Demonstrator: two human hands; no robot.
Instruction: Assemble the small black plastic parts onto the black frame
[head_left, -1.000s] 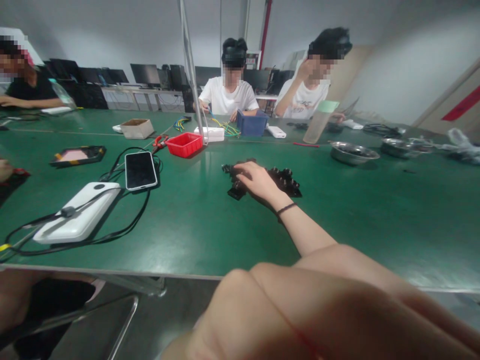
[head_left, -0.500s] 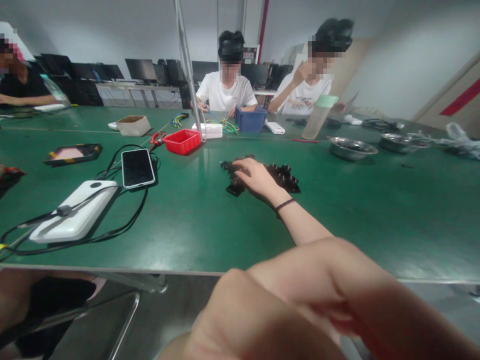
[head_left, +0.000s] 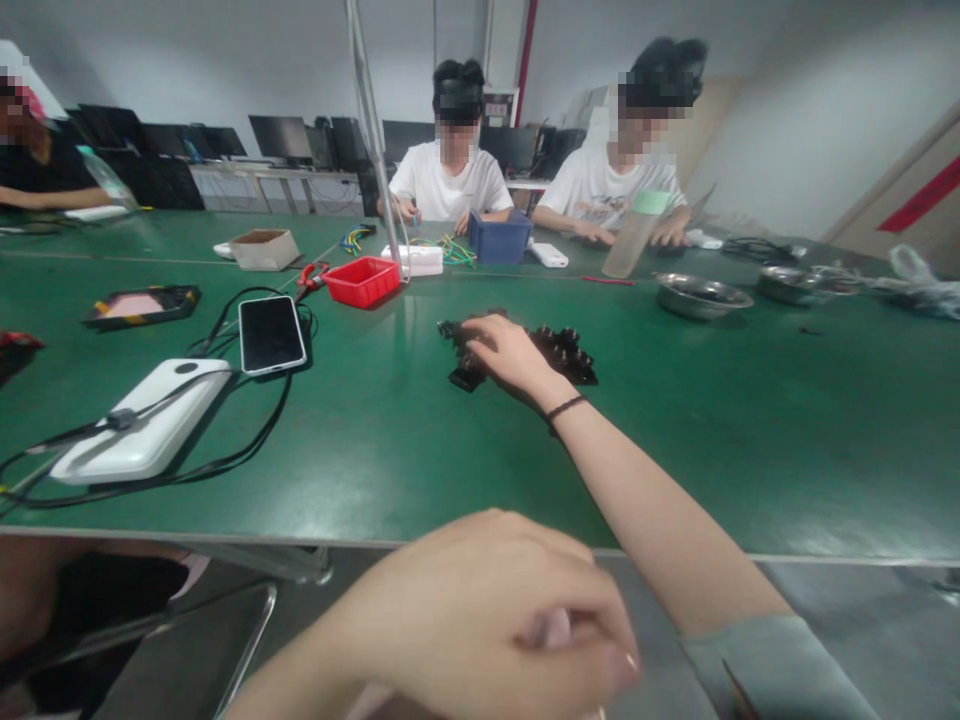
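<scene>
My right hand (head_left: 510, 355) rests palm down on a cluster of small black parts (head_left: 566, 352), its fingers stretched out over them and its thumb apart. Several of these parts have round knobs; their exact kind is too small to tell. A dark band circles my right wrist. Close to the camera, below the table's front edge, my left hand (head_left: 495, 610) is closed, with the fingers curled in towards the thumb. No object shows in it, and part of its fingers is hidden.
Left on the green table (head_left: 360, 430) lie a white power bank (head_left: 154, 420), black cables and a phone (head_left: 271, 335). A red bin (head_left: 364, 282) stands by a metal pole (head_left: 375, 140). A bottle (head_left: 634, 240) and metal bowls (head_left: 703, 297) stand right. Co-workers sit opposite.
My left hand has come away from over my right forearm, turning and curling below the table edge. My right hand stays on the black parts. One co-worker's raised hand has come down to the table.
</scene>
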